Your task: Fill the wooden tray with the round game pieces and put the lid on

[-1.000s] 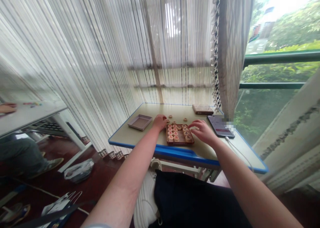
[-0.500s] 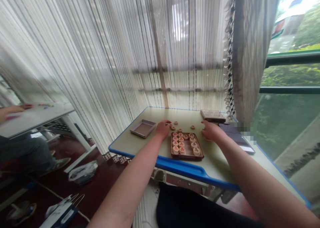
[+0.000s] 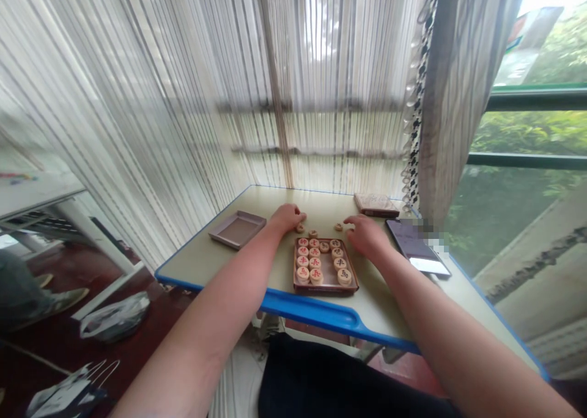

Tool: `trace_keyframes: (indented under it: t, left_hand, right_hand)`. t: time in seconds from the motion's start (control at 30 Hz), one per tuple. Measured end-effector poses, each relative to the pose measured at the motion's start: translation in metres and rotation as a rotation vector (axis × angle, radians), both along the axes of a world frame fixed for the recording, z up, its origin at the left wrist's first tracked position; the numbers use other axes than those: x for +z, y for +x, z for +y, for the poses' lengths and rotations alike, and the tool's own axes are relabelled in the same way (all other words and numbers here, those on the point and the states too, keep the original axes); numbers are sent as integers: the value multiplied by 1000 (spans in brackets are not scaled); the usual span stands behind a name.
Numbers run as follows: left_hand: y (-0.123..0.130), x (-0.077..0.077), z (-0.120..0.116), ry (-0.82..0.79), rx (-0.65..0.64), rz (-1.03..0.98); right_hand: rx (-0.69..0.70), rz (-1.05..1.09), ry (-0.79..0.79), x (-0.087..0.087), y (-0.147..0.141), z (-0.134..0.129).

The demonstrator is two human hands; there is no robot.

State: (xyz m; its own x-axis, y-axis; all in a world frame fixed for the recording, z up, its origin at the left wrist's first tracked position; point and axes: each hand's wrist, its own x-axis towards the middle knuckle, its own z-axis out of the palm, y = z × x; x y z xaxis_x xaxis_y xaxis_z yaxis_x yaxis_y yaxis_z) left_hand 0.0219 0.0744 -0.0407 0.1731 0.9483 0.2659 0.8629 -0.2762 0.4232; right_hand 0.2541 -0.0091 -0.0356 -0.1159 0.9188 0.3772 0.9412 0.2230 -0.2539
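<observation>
Round wooden xiangqi pieces [image 3: 315, 263] with red and black characters stand in rows in a shallow brown box [image 3: 324, 285]. An open gap runs down the box between the red rows and the black column. Behind the box, my left hand [image 3: 287, 217] has its fingers curled on a xiangqi piece, largely covered by the fingertips. Two loose pieces [image 3: 313, 234] lie just in front of that hand. My right hand [image 3: 365, 233] is beside the box's far right corner, fingers apart and empty, index fingertip close to another loose piece [image 3: 338, 227].
An empty shallow tray [image 3: 237, 229] lies on the left of the blue-edged table [image 3: 275, 271]. A flat box lid [image 3: 376, 205] sits at the back right, near a dark phone-like device [image 3: 413, 247]. Curtains hang behind; a plastic bag [image 3: 117, 316] is on the floor.
The view has turned slightly right. My left hand has reached over to the farthest loose piece, and my right hand has come nearer the loose piece on the right.
</observation>
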Motion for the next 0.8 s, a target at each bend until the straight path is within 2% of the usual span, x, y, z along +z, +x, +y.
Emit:
trace_keyframes:
  t: [0.07,0.23,0.33,0.47,0.63,0.8]
  left_hand:
    - [-4,-2,-1,-37,-61,-11]
    - [-3,-3,-9,76,-75,-190]
    - [6,1,-16,111,-133,-441]
    - [17,7,-27,-52,-254,-776]
    - [20,14,-41,-221,-374,-796]
    - [21,26,-55,-276,-490,-795]
  right_hand:
    - [-18,14,34,1,0,0]
    - [27,37,120,3,-3,-3]
    - [104,72,167,4,-6,-7]
    - [218,152,227,7,-14,-16]
    - [313,161,308,12,-25,-27]
    - [331,151,330,15,-28,-30]
